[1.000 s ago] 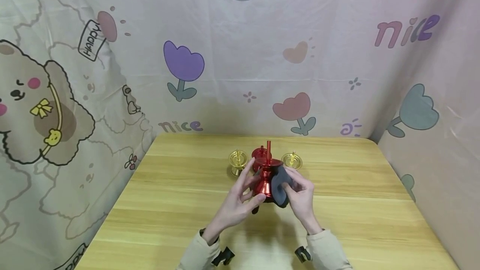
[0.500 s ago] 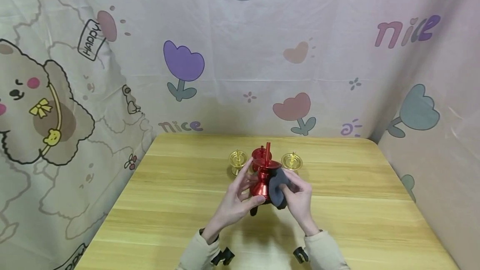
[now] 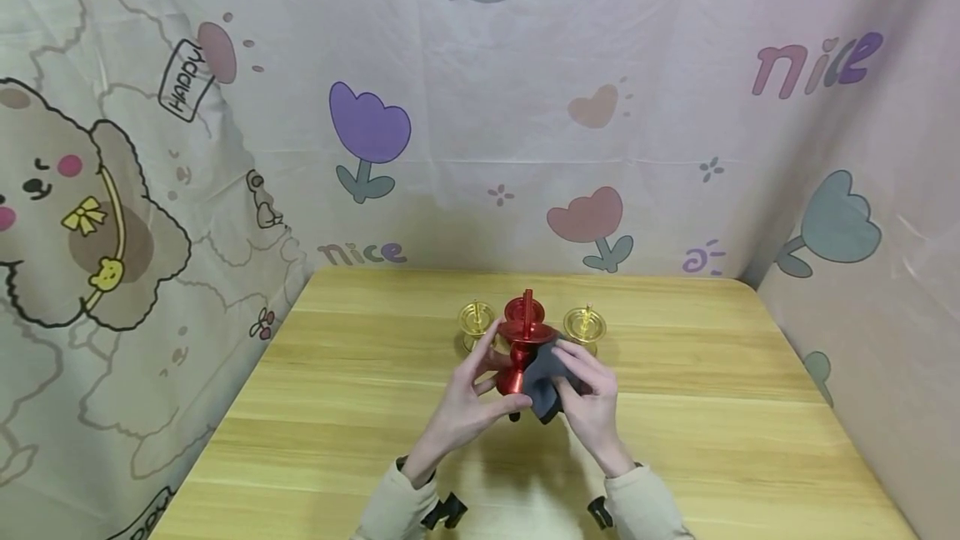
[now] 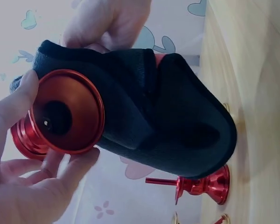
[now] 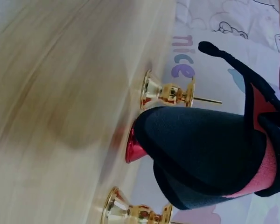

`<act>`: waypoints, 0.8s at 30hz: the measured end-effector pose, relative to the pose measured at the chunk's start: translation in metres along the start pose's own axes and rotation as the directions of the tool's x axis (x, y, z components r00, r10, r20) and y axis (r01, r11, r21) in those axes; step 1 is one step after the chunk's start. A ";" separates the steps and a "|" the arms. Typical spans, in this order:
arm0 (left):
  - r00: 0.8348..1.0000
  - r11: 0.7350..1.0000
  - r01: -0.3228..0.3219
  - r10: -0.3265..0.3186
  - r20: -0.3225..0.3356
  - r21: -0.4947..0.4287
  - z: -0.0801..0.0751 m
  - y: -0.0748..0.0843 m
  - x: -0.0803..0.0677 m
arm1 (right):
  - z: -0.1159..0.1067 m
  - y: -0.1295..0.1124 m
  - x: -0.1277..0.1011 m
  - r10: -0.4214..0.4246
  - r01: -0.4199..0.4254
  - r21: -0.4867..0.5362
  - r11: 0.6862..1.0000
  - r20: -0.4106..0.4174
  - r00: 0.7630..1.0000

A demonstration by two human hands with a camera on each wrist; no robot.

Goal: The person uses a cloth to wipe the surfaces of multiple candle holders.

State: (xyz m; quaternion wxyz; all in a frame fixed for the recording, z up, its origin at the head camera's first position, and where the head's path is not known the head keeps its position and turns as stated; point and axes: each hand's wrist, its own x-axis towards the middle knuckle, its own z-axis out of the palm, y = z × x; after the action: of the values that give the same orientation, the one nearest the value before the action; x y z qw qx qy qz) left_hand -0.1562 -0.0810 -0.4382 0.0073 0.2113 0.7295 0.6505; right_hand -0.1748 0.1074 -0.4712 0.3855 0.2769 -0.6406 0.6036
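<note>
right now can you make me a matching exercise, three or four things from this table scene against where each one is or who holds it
Things:
1. red metal candle holder with a flared base
2. dark grey cloth
3. second red metal candle holder
4. two gold metal candle holders

States:
A. standing on the wooden table, behind the hands
B. held in the left hand
C. flanking the red ones, left and right
D. pressed to the held holder by the right hand

Pairs: 1-B, 2-D, 3-A, 4-C

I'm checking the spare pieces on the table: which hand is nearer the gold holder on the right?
Right. The right hand is just in front of that gold holder; the left hand is farther off across the red holder.
</note>
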 end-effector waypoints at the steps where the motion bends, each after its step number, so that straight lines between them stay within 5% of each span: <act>1: 1.000 1.000 -0.017 0.017 0.003 -0.005 0.000 0.000 0.000 | 0.000 0.000 0.000 0.010 -0.010 0.005 1.000 0.000 1.000; 5: 0.997 0.997 -0.072 0.073 0.028 -0.040 -0.001 -0.002 -0.002 | -0.002 -0.002 0.002 0.139 -0.138 0.149 0.979 0.006 0.990; 11: 0.996 0.997 -0.038 0.042 0.079 -0.060 -0.001 -0.001 -0.003 | -0.004 -0.005 0.004 0.368 -0.351 0.279 0.894 -0.010 0.930; 18: 0.999 1.000 -0.005 0.004 0.042 0.015 -0.001 0.002 -0.002 | -0.001 -0.003 0.000 0.159 -0.157 0.199 0.967 0.007 0.987; 24: 0.994 0.997 -0.073 0.074 0.081 -0.018 -0.005 0.000 -0.004 | -0.001 -0.002 -0.001 0.125 -0.123 0.227 0.966 0.003 0.992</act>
State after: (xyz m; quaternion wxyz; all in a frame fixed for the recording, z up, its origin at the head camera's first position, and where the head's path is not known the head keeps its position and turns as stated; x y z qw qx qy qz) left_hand -0.1541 -0.0871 -0.4389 0.0147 0.2642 0.7153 0.6468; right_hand -0.1725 0.1075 -0.4705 0.3166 0.2749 -0.5813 0.6973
